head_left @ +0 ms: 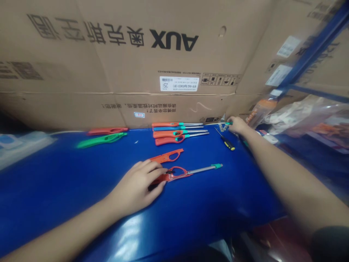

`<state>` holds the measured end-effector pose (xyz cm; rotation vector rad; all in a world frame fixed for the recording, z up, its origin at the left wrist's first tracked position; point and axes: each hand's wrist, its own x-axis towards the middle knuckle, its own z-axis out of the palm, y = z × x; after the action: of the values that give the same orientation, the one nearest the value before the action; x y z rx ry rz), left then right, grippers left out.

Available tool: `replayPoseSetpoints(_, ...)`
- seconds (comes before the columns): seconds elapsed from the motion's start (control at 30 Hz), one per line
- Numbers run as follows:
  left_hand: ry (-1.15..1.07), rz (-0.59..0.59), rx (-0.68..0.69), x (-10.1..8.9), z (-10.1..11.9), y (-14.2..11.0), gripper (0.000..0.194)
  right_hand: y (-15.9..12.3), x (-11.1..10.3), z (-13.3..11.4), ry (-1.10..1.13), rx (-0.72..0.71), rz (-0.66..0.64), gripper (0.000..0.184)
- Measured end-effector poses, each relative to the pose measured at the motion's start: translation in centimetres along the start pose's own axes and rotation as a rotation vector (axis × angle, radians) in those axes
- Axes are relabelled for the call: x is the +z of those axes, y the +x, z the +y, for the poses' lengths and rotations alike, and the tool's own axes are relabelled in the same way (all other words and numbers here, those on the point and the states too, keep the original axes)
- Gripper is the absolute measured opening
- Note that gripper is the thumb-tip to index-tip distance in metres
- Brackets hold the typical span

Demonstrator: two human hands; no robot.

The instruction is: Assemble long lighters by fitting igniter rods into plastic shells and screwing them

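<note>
- A cardboard wall (131,69) stands along the far side of the blue table (81,203), closing off reach beyond it.
- Four assembled lighters (170,133), three with orange-red handles and one with a blue handle, lie stacked in a row near that wall, metal tubes to the right.
- A red shell (107,131) and a green shell (102,140) lie to their left.
- A yellow-and-black screwdriver (227,143) lies between the row and the right hand (237,125).
- An orange shell half (167,156) lies just beyond the opened lighter (178,174), near the left fingers.
- The opened lighter is on the near-middle of the table; its long axis runs left to right, the green-tipped end pointing right and slightly away.
- The left hand (141,182) grasps its handle, fingers over the far side, thumb on the near side.
- The right hand reaches small clear pieces (223,127) by the wall; whether its fingers grip anything, I cannot tell.
</note>
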<state>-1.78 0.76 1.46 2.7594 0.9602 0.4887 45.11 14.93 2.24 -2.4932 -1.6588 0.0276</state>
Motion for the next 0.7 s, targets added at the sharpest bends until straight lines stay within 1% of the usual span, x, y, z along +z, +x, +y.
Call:
replayPoseSetpoints(0.17,-0.005,-0.011,0.003,0.0,0.1,0.0,0.029,-1.5,-0.1,-0.6,0.127,-0.023,0.072,0.037)
replayPoseSetpoints(0.27,-0.007,-0.015,0.003,0.0,0.1,-0.1,0.029,-2.3,-0.7,-1.2,0.215,-0.048,0.156,0.029)
replayPoseSetpoints(0.33,-0.009,-0.015,0.002,0.0,0.1,0.0,0.029,-3.1,-1.3,-2.0,0.281,-0.062,0.223,0.024)
replayPoseSetpoints(0.4,-0.017,-0.01,-0.001,0.0,0.0,0.0,0.03,-4.3,-1.9,-3.4,0.359,-0.086,0.267,0.03)
replayPoseSetpoints(0.43,-0.024,-0.007,-0.001,0.0,0.0,0.0,0.029,-5.1,-2.1,-4.3,0.402,-0.105,0.264,0.035)
replayPoseSetpoints(0.5,-0.046,-0.006,0.003,0.1,0.0,0.1,0.028,-7.4,-2.1,-6.3,0.49,-0.183,0.187,0.043)
replayPoseSetpoints(0.53,-0.056,-0.008,0.006,0.0,0.1,0.1,0.028,-8.8,-2.0,-7.3,0.528,-0.232,0.125,0.045)
replayPoseSetpoints(0.63,-0.068,-0.014,0.009,0.0,0.1,0.1,0.027,-13.1,-0.8,-10.3,0.6,-0.387,-0.089,0.04)
replayPoseSetpoints(0.7,-0.067,-0.014,0.01,0.0,0.2,0.1,0.026,-15.4,0.3,-11.8,0.616,-0.465,-0.196,0.035)
